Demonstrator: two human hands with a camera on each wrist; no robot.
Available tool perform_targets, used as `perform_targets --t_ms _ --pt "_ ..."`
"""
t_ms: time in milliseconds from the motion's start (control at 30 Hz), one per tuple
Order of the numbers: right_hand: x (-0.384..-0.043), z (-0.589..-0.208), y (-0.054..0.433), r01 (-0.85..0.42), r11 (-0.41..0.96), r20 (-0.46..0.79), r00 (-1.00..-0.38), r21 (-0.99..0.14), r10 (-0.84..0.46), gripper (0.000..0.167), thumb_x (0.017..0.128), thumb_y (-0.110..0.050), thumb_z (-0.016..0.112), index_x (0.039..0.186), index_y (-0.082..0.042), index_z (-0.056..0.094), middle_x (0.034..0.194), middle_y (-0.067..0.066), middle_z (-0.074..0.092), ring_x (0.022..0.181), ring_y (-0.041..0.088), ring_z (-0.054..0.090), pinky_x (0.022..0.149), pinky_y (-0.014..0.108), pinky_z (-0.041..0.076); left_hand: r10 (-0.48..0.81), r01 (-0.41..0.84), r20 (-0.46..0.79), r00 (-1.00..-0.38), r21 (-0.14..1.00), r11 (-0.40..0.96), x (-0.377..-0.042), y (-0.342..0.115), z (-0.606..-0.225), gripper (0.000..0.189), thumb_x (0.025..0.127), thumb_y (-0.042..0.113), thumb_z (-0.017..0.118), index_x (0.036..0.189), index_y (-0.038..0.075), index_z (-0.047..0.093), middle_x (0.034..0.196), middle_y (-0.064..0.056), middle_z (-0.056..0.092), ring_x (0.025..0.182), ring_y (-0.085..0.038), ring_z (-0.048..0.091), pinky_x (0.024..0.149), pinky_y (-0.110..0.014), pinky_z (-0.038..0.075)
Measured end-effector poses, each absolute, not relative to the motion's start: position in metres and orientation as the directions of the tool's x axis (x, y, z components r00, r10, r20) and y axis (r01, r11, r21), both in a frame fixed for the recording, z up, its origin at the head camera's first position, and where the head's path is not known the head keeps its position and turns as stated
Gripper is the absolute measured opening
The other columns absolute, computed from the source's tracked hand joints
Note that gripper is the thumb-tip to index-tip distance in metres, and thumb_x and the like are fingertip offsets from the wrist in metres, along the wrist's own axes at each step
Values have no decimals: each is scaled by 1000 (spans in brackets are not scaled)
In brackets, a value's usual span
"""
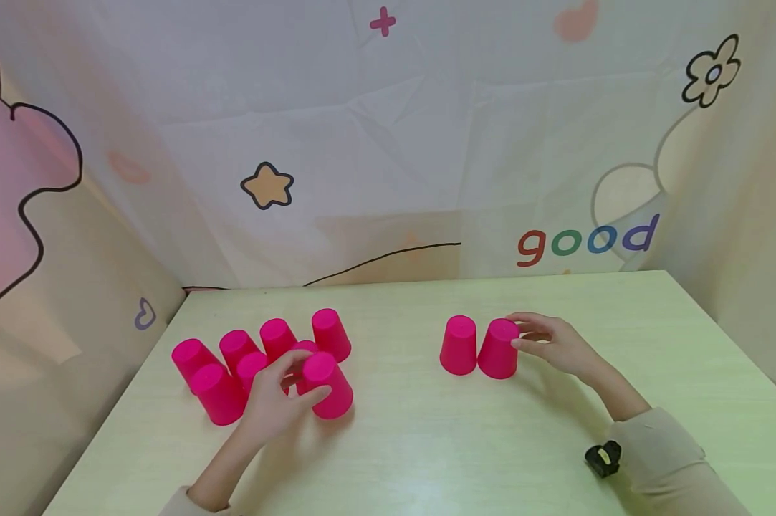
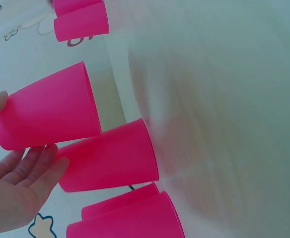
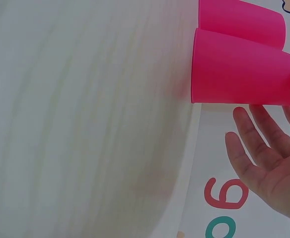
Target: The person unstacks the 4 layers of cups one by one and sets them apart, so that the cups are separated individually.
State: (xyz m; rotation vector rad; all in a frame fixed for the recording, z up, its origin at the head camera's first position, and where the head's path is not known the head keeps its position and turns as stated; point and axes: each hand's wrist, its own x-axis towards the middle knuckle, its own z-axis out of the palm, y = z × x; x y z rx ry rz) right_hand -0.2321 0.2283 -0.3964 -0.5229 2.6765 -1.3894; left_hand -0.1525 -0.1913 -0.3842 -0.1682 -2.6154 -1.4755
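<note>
My left hand (image 1: 276, 401) holds an upside-down pink plastic cup (image 1: 328, 390), thumb on one side and fingers on the other. In the left wrist view this cup (image 2: 48, 109) hangs a little off the table. Behind and left of it, several more pink cups (image 1: 218, 395) stand upside down in a cluster, some partly hidden by the hand. My right hand (image 1: 558, 345) is beside another upturned pink cup (image 1: 499, 351), its fingers spread loosely and the thumb at the cup's closed end. Left of that cup stands a second one (image 1: 458, 347), close against it.
The pale wooden table (image 1: 400, 444) carries everything. A small black object (image 1: 603, 459) lies by the right sleeve (image 1: 658, 448). A printed cloth (image 1: 388, 143) hangs behind the table and at its sides.
</note>
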Motion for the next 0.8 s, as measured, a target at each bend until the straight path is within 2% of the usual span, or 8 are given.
perform_targets --t_ms 300,567,800 --pt "-233 -397 229 -262 530 86 -939 -806 -333 47 86 -17 62 127 0 47 116 21 54 100 36 54 75 39 52 28 177 192 -981 830 528 -146 -209 -383 53 71 17 78 116 6 53 105 -6 58 96 -23 56 83 -41 49" --pt "-233 -397 229 -273 533 92 -936 -801 -340 46 86 -16 62 127 0 47 115 21 55 101 36 54 76 39 51 9 141 164 -986 819 556 -137 -221 -382 51 73 22 77 116 10 53 107 -5 58 99 -22 56 82 -36 50" --pt "-233 -397 229 -263 532 82 -937 -805 -339 47 87 -17 62 128 0 47 116 21 55 102 36 54 77 39 51 -15 131 167 -986 824 551 -133 -232 -385 51 73 18 77 117 8 54 107 -6 59 97 -22 57 80 -31 50"
